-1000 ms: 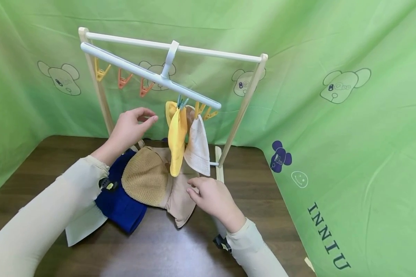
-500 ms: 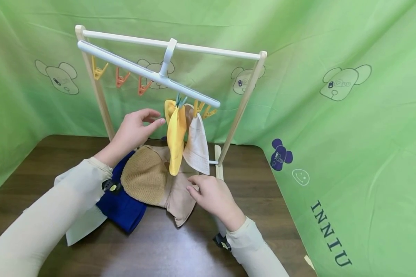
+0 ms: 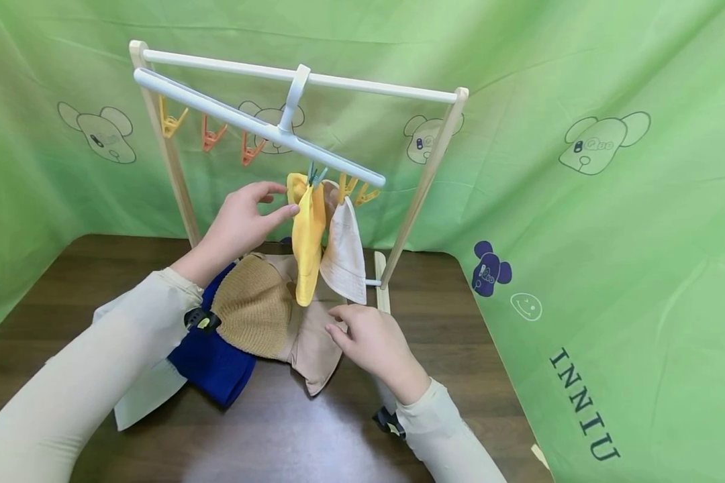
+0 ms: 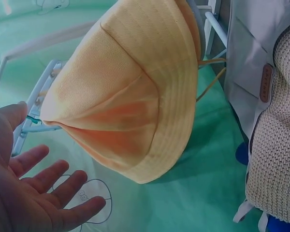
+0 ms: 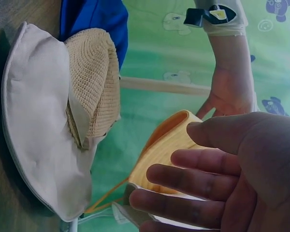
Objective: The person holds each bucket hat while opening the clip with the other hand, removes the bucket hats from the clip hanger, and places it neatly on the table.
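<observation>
Yellow hat [image 3: 307, 248] hangs by its crown from a green clip [image 3: 313, 177] on the blue hanger [image 3: 217, 111], above the table [image 3: 296, 429] and just beside a white hat [image 3: 347, 258]. The left hand [image 3: 242, 218] is at the hat's upper edge, thumb apart from the fingers and nothing pinched; whether the thumb tip touches the cloth I cannot tell. The right hand [image 3: 371, 339] waits below the white hat, fingers loosely bent and slightly spread, holding nothing. The likeliest trouble is the clip: it seems to bite only a small fold at the crown, so a downward tug could pull the hat free, and with neither hand under it, it would probably drop onto the knitted hat [image 3: 254, 312] and beige hat [image 3: 317, 345] beneath. The hanger slants against the white rail [image 3: 387, 88] and rests there by a single hook, with both hung hats on its right half; a push on that side could swing it, or a lift could unhook it. A yellow string [image 4: 212, 61] trails near the brim and might snag a finger. Because the hats hang so close, a careless grasp could also catch the white one and strain its yellow clip [image 3: 343, 190].
</observation>
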Demonstrator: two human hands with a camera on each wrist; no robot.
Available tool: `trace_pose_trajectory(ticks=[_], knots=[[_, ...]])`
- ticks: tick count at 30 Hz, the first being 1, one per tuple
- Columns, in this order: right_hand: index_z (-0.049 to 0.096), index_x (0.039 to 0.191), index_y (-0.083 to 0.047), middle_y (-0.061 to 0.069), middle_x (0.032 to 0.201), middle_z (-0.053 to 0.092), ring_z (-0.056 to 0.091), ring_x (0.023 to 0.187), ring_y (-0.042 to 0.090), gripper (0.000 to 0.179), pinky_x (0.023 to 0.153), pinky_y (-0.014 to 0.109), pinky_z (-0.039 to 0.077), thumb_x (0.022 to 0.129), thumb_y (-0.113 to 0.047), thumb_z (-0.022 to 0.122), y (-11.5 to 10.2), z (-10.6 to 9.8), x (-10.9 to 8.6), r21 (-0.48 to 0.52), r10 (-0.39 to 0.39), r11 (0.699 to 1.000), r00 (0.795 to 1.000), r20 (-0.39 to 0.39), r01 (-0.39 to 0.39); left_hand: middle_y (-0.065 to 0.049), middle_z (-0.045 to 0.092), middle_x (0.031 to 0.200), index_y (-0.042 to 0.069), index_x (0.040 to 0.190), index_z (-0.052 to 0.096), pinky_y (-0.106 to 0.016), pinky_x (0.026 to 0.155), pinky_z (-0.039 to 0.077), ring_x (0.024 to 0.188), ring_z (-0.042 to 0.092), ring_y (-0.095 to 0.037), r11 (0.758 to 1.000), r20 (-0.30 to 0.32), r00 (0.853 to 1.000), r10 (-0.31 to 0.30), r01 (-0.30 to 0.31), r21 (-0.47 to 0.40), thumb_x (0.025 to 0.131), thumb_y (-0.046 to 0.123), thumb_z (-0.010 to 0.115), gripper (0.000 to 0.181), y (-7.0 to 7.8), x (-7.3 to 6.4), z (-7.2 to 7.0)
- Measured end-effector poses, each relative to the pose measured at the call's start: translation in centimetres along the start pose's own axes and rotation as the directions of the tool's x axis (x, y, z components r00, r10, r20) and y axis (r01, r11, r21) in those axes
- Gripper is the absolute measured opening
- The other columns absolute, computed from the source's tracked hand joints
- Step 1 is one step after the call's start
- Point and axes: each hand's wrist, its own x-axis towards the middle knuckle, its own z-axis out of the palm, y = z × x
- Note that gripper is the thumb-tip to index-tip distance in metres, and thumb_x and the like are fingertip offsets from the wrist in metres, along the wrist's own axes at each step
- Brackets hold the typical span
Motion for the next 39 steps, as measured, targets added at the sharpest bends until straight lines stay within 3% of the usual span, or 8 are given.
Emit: trace_pose_trajectory(ticks=[9,19,27,39], knots=[[0.076,0.116,-0.017,-0.002,0.107,0.078,0.073,0.083,0.013,0.025,0.07,0.038,0.059,0.096,-0.031,0.071,0.1,-0.3,0.5,-0.016,0.006,1.0,0.999,-0.031,-0.007,-0.004,0.063,0.14,0.016,0.137,0.063,-0.051,0.102,0.049,0.131,0.057,-0.028,1.0,-0.008,1.0,0.027,-0.027,0.005,0.093,0.061,0.067,0.064,0.7,0.3,-0.2],[0.075,0.119,-0.019,-0.006,0.104,0.077,0.063,0.072,0.009,0.026,0.063,0.036,0.054,0.097,-0.034,0.07,0.1,-0.5,1.2,0.026,0.084,0.996,0.991,-0.101,-0.082,-0.004,0.06,0.144,0.013,0.143,0.058,-0.05,0.1,0.051,0.131,0.057,-0.029,0.999,-0.009,1.0,0.016,-0.016,0.027,0.092,0.065,0.065,0.074,1.7,1.4,-0.4],[0.075,0.119,-0.02,-0.005,0.105,0.077,0.062,0.073,0.008,0.027,0.063,0.036,0.054,0.098,-0.035,0.069,0.3,-0.2,1.5,0.053,0.106,0.993,0.99,-0.096,-0.101,-0.004,0.058,0.147,0.016,0.146,0.055,-0.05,0.098,0.052,0.13,0.058,-0.029,0.999,-0.018,0.999,-0.032,0.033,0.037,0.091,0.068,0.063,0.077,2.1,2.0,-0.4],[0.075,0.12,-0.02,-0.007,0.107,0.077,0.06,0.071,0.006,0.027,0.064,0.035,0.054,0.098,-0.035,0.069,0.4,0.1,1.6,0.049,0.119,0.992,0.989,-0.089,-0.115,-0.007,0.057,0.149,0.012,0.15,0.052,-0.05,0.104,0.048,0.133,0.055,-0.029,0.997,-0.021,1.0,0.005,-0.004,0.082,0.09,0.067,0.066,0.082,2.8,3.6,1.0]])
